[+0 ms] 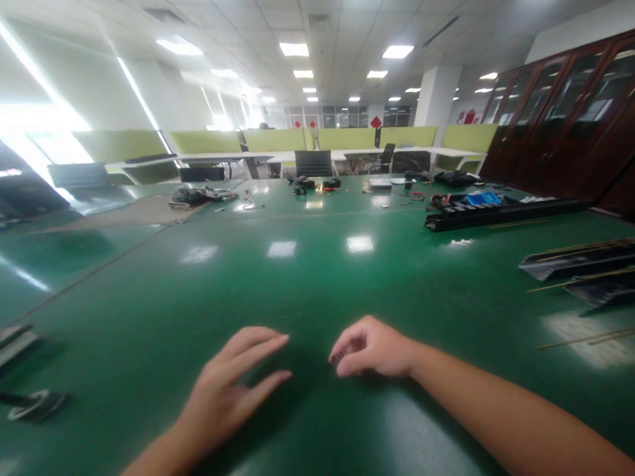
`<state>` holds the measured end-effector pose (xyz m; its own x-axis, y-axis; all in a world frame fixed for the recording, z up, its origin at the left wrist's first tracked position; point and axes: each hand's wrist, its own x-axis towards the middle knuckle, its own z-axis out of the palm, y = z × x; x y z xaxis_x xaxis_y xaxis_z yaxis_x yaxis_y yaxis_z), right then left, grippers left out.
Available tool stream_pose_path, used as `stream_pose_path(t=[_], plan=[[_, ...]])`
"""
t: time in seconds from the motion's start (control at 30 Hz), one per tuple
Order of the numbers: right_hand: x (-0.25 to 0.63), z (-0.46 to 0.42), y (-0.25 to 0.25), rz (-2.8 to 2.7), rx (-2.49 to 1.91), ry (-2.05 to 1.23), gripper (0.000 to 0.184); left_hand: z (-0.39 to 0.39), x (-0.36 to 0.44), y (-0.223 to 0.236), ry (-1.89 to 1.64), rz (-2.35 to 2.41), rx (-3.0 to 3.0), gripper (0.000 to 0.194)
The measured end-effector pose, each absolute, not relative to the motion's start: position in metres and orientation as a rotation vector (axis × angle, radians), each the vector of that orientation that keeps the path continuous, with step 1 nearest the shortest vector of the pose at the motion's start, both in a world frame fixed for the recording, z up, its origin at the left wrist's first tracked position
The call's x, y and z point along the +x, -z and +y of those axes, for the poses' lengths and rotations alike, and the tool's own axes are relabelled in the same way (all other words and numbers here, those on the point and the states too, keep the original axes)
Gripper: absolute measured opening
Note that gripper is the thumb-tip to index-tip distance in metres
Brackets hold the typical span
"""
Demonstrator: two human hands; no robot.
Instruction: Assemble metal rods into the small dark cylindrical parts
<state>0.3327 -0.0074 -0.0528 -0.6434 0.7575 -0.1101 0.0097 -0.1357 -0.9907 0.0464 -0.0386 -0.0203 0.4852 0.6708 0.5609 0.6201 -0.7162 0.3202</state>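
Over the glossy green table [307, 277], my left hand [231, 377] is open, its fingers stretched to the right and its thumb apart from them. Nothing shows between thumb and fingers. To its right, my right hand [374, 348] has its fingers curled in toward the thumb. Something small may be at those fingertips, but blur keeps me from making it out. A gap separates the two hands, and only the green surface lies under them.
Black metal channels with thin rods [580, 258] lie at the right. Behind them, a long black channel [496, 215] has a blue item [483, 198] on it. Tools and small parts [315, 185] are along the far edge. A round object [37, 404] sits at the left.
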Motion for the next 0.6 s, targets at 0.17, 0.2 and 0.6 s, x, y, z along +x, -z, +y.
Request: stream_pose_path(t=[0.17,0.2,0.6], plan=[[0.337,-0.006,0.05,-1.5,-0.857,-1.957,0.04,-0.029,0.115,0.016,-1.019,0.691,2.552,0.029],[0.337,-0.006,0.05,-1.478,-0.849,-1.985,0.038,-0.029,0.123,0.016,-1.014,0.677,2.504,0.023],[0.339,-0.003,0.055,-1.529,-0.723,-2.1,0.047,-0.042,0.056,0.009,-1.263,1.553,2.034,0.025]])
